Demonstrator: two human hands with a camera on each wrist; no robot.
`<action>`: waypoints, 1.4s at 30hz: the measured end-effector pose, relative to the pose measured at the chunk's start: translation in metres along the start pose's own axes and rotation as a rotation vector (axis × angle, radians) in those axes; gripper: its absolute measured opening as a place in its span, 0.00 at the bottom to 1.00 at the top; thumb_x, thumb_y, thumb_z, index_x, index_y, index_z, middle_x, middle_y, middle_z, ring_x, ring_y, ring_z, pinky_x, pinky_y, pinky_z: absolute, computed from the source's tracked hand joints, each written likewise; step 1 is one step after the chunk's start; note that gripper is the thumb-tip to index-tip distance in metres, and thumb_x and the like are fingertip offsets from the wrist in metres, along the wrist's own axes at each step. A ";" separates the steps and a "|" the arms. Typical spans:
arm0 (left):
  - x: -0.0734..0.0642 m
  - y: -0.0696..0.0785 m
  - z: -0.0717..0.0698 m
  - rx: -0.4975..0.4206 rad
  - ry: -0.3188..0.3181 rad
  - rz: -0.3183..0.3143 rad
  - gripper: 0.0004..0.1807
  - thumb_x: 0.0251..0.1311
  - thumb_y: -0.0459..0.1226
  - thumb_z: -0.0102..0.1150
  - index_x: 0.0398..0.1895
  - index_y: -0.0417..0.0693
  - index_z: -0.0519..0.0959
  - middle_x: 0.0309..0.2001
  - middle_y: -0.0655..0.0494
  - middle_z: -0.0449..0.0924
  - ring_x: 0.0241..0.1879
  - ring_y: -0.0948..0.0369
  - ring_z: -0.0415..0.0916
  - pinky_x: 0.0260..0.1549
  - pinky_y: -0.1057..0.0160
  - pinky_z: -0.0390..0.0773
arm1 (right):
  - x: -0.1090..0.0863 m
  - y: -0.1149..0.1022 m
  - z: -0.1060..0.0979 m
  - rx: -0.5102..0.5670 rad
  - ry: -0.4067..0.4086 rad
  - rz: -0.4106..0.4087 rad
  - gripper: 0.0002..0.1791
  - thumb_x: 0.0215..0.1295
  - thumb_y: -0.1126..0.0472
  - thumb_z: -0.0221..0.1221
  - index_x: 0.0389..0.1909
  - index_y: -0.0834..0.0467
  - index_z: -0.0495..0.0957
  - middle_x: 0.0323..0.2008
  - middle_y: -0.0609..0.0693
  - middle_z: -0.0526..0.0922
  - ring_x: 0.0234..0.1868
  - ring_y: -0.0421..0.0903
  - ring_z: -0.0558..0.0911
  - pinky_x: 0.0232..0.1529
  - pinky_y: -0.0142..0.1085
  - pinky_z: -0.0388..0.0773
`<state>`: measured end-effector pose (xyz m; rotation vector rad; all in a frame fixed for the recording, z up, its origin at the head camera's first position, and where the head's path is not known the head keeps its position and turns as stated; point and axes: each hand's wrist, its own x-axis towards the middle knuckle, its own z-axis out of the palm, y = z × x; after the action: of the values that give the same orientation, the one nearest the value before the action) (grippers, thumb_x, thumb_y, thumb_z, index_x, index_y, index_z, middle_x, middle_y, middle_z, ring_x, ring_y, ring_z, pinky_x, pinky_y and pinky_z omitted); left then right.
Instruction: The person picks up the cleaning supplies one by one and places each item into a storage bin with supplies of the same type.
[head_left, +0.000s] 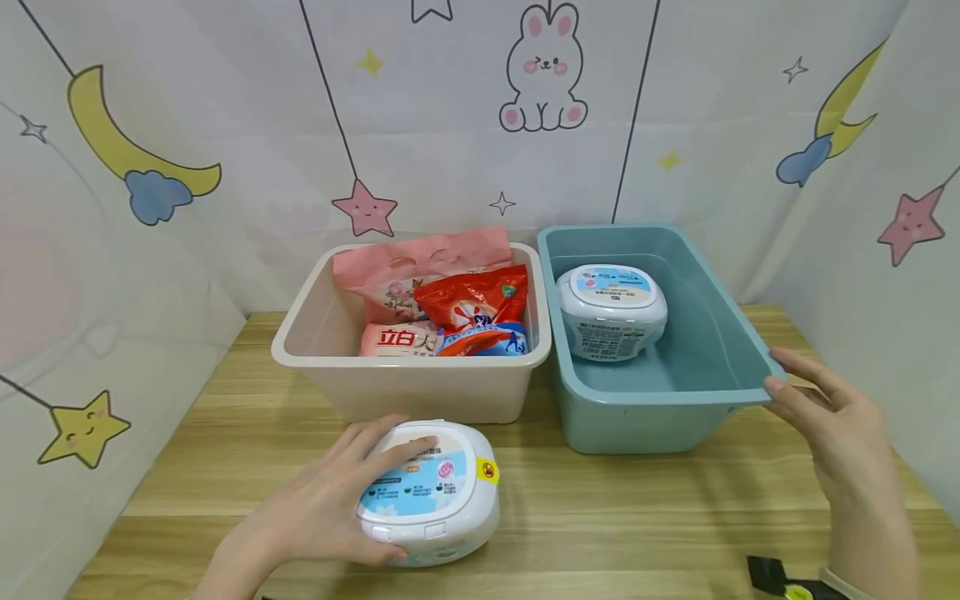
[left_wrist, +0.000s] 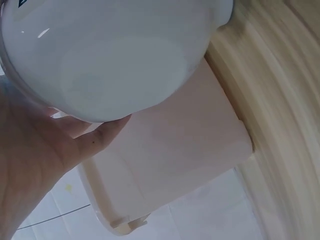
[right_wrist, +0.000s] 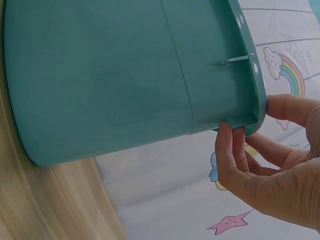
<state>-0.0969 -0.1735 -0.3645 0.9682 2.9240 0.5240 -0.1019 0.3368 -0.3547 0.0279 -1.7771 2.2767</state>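
Hold in hand, w/ bins and contents. Wooden table bears all. Blue bin, at R: R hand pinches its near R corner, fingers curled about the rim. Light steadying should suffice; a hard pull could prob. drag or tip it. White tub, in front of the beige bin: L hand grips it from the L end, thumb on near side, fingers across lid & far side. Contact of base w/ table: can't tell. As the shell looks smooth, a wide hold on the body, w/ little load on the lid, would prob. be safest.

Contents. Blue bin: second tub, lid up, toward the L wall. Beige bin: pink bag at rear, its top above the rim; red pack in front of it; then, nr the front wall, blue-&-orange pack at R and pink-&-white pack, w/ red lettering, at L. Smallest: yellow sticker on the R end of the gripped tub.
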 end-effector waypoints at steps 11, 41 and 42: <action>0.000 -0.002 0.005 0.067 0.094 0.067 0.54 0.33 0.69 0.69 0.70 0.80 0.57 0.71 0.59 0.59 0.65 0.60 0.60 0.46 0.52 0.80 | 0.001 0.001 0.000 0.039 -0.008 -0.002 0.23 0.64 0.78 0.52 0.57 0.59 0.77 0.46 0.47 0.79 0.37 0.37 0.85 0.42 0.28 0.82; 0.004 -0.003 0.011 0.109 0.163 0.149 0.52 0.34 0.72 0.65 0.69 0.77 0.60 0.68 0.57 0.62 0.62 0.58 0.62 0.44 0.49 0.79 | 0.000 0.001 0.000 0.041 -0.008 0.004 0.23 0.64 0.78 0.52 0.58 0.59 0.77 0.46 0.47 0.79 0.37 0.38 0.85 0.42 0.28 0.82; 0.004 -0.003 0.011 0.116 0.166 0.153 0.52 0.34 0.72 0.65 0.69 0.77 0.60 0.68 0.57 0.62 0.62 0.58 0.62 0.44 0.49 0.79 | 0.000 0.001 0.000 0.042 -0.008 0.004 0.23 0.64 0.78 0.52 0.58 0.59 0.77 0.45 0.48 0.79 0.37 0.38 0.85 0.43 0.28 0.82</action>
<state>-0.1008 -0.1698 -0.3753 1.2268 3.0734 0.4650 -0.1023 0.3366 -0.3556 0.0413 -1.7351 2.3194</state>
